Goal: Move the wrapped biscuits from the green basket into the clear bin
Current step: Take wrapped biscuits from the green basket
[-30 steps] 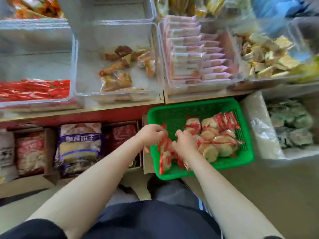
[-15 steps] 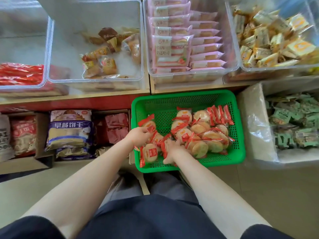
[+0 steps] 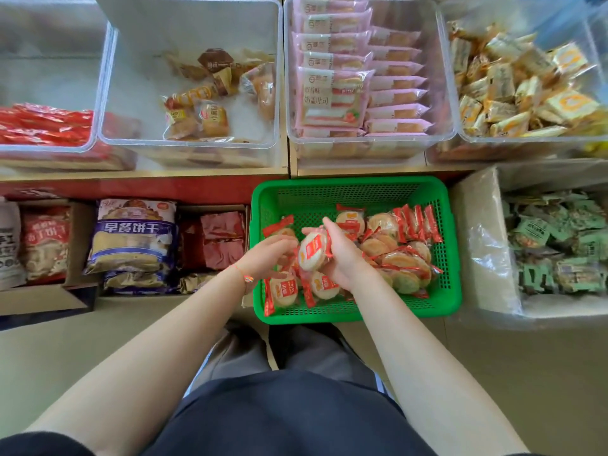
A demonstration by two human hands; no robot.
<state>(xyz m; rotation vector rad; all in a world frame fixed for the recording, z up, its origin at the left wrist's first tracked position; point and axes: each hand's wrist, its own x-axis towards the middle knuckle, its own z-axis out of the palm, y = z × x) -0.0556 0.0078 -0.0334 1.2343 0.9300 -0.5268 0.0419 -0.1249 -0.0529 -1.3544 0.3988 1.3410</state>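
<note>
Change: both hands, previously down among packets, now lifted | right hand (image 3: pixel 342 255) and left hand (image 3: pixel 268 255) grips closed on wrapped biscuits (image 3: pixel 312 251) above green basket (image 3: pixel 355 189) | next: carry to clear bin (image 3: pixel 190 31), upper left.

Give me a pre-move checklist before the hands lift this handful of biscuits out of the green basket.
1. Biscuits gathered: ok. The right hand and left hand cup a bunch of wrapped biscuits between them.
2. Grip secure: cannot tell; the fingers hide most of the bundle.
3. Handful clear of the green basket: not ok, it sits over the pile inside.
4. Loose packs left behind: ok to expect; many remain at the right side.
5. Target clear bin: cannot tell which; the bin straight up-left has free floor space.
6. Path upward: ok, nothing is between basket and shelf.
</note>
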